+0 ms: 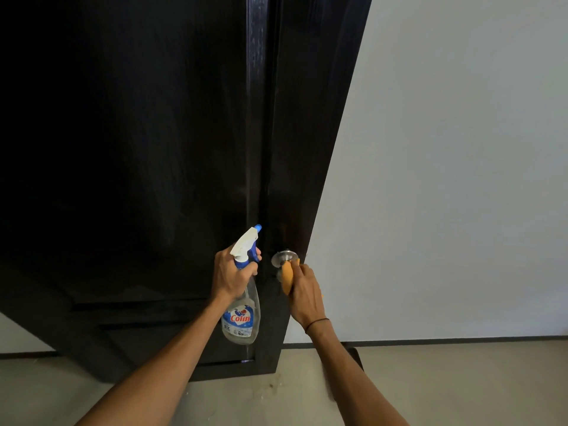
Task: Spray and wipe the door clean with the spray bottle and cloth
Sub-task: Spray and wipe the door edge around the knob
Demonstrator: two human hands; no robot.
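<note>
**Door cleaning: cloth at the knob, bottle held alongside**

The door is dark, with a wood grain and recessed panels, and it fills the left and centre of the view. Its free edge runs down beside a pale wall. A round metal knob sits near that edge, low on the door.

The left hand holds the spray bottle by the neck. Its grip is clamped on the bottle, fingers curled round the blue collar, with one finger at the blue trigger. The bottle is clear, carries a blue "Colin" label, and hangs roughly upright. Its white head and blue nozzle point up towards the door face, just left of the knob.

The right hand holds the orange cloth. Its grip is closed round the bunched cloth, which touches the lower part of the knob. A thin dark band circles the right wrist.

The floor below is light grey, with small specks near the door's bottom corner. A dark skirting strip runs along the foot of the wall.
</note>
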